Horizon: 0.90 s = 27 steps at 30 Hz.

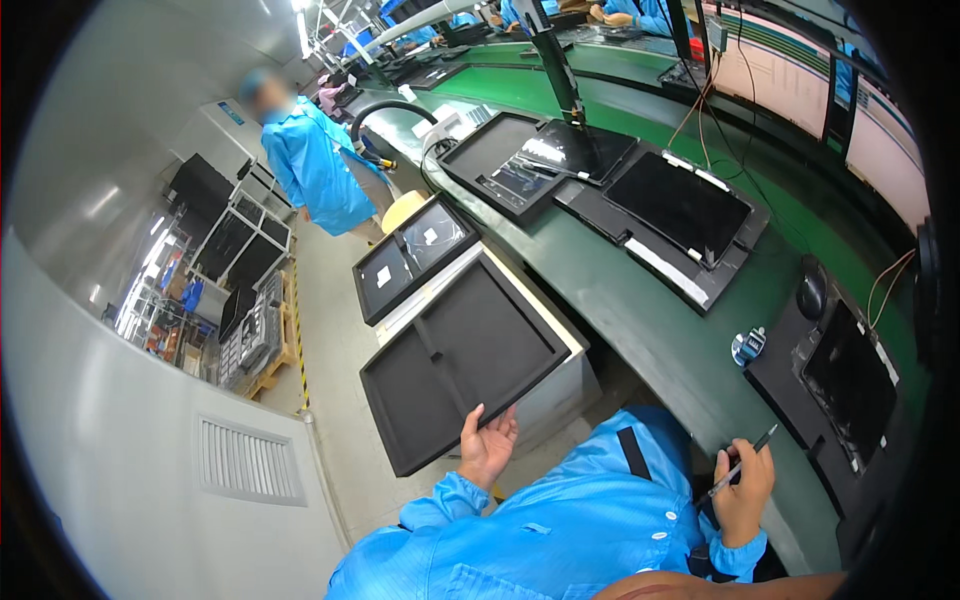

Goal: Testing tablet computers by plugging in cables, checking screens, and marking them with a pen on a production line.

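My left hand (488, 447) is at the near edge of a black foam tray (500, 330), its thumb over the rim and its fingers against the side. The tray has a dividing strip across it and rests on a white box-like stand (560, 395), overhanging it on the left. In my right hand (745, 495) is a slim dark pen (741, 464), tip pointing up and to the right. That hand is at the front edge of the green bench (640, 340). Near it, on the bench, a black screen panel (850, 390) lies on a dark foam base (790, 390).
A small round gauge (748, 346) and a black mouse (811, 288) sit on the bench. Farther along are another panel on foam (680, 205) and a foam tray (490, 150). A second tray (415, 255) holds clear-wrapped parts. A person in blue (315, 165) stands in the aisle.
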### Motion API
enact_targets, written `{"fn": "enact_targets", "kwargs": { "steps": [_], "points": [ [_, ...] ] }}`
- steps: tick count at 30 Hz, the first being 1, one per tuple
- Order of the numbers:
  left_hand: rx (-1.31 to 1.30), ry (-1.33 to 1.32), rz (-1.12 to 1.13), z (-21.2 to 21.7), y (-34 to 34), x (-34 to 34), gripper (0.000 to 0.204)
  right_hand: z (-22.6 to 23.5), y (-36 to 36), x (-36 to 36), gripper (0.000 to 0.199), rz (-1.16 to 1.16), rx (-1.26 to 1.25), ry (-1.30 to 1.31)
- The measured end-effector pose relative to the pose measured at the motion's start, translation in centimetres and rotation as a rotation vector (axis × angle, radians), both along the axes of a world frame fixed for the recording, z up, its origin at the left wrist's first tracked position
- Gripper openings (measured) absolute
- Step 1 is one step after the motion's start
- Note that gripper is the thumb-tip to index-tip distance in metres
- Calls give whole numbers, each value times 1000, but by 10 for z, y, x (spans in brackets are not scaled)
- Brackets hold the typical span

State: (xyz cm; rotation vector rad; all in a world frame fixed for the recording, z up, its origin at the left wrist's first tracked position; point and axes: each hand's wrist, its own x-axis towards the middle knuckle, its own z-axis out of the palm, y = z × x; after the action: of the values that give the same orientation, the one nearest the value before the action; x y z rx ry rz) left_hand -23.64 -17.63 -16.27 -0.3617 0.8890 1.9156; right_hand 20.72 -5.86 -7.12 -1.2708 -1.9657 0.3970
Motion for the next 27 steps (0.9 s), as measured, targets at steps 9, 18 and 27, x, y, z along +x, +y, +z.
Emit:
{"fn": "enact_targets", "kwargs": {
  "steps": [9, 18, 27],
  "points": [
    [-175, -414, -665, 31, 42, 52, 53, -1, -4, 3, 33, -101, 8, 8],
    [-783, 2367, -1127, 23, 124, -2, 112, 4, -2, 13, 62, -521, -155, -125],
    [-675, 2322, -1063, -11, 129, -32, 91, 26, 3, 21, 40, -272, -37, -221]
  ]
}}
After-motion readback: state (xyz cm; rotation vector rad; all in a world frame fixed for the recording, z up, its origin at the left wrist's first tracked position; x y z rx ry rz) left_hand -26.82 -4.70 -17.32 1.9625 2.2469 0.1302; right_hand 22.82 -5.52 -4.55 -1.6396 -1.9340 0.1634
